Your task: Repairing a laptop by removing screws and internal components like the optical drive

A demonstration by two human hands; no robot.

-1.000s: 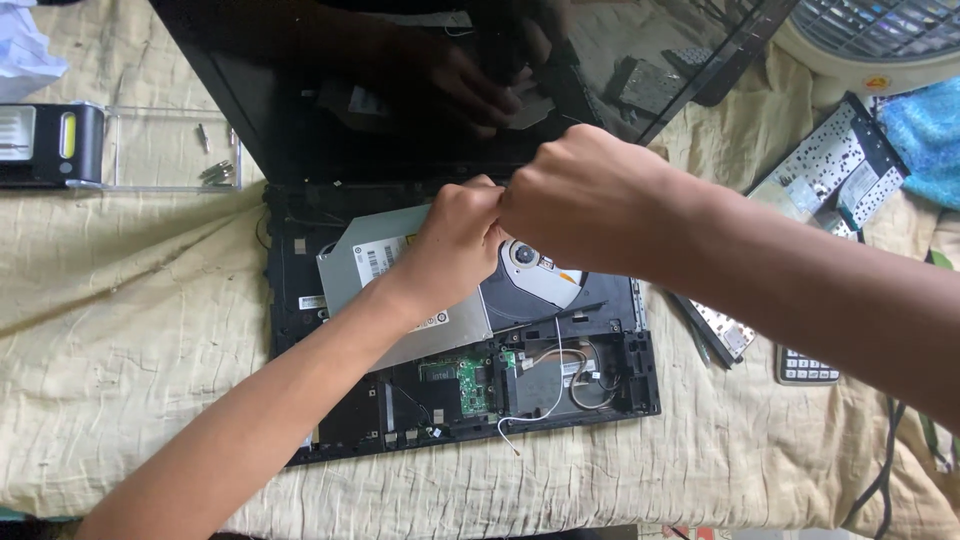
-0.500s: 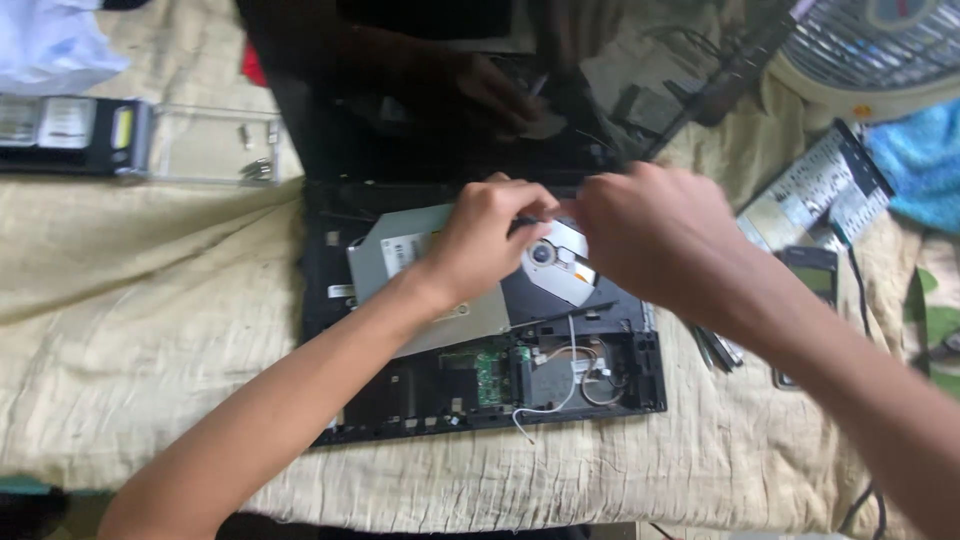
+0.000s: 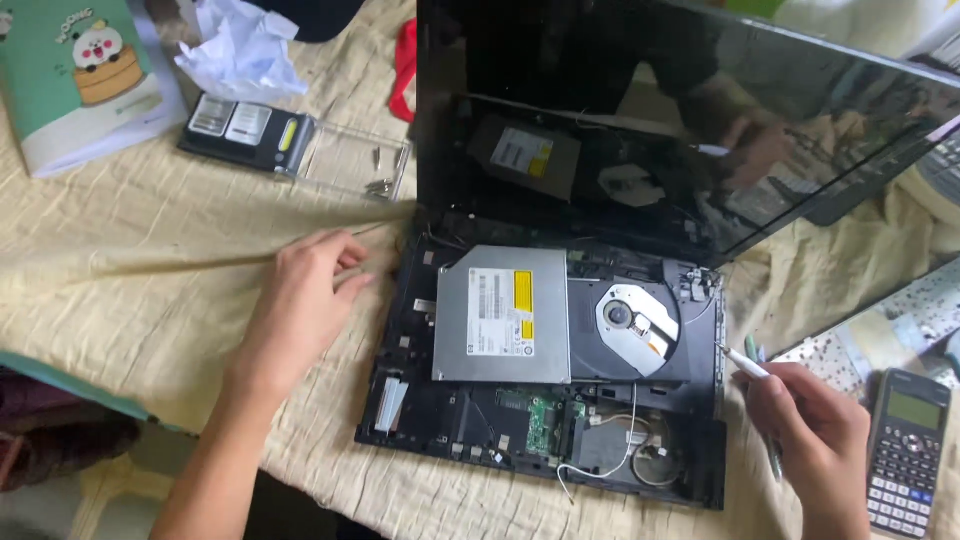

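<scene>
**Two hands flank an opened laptop on a cloth-covered table**

Most of the view is taken by a pale yellow cloth [image 3: 150, 300] spread over the table, wrinkled and folded near the left. On it lies a dismantled black laptop [image 3: 560, 400], its keyboard deck removed and its dark glossy screen [image 3: 680, 130] tilted up, mirroring the parts below. Inside the base sits a silver optical drive [image 3: 505, 315] with a yellow label, its tray end exposing a round spindle hub [image 3: 630, 320]. Below it a small green circuit board [image 3: 545, 420] and thin white wires [image 3: 610, 450] show.

At the top left rests a green booklet [image 3: 75, 80], beside crumpled white paper [image 3: 240, 50]. Near them is a clear plastic case [image 3: 345, 160] with a few screws in it. A dark calculator [image 3: 905, 450] lies at the far right.

The left hand [image 3: 300, 300] rests open on the cloth just beside the laptop's left edge, fingers loosely curled, gripping nothing. The right hand [image 3: 815, 430] is closed around a slim white tool [image 3: 745, 362], whose tip touches or nearly touches the laptop's right edge, close to the drive tray.
</scene>
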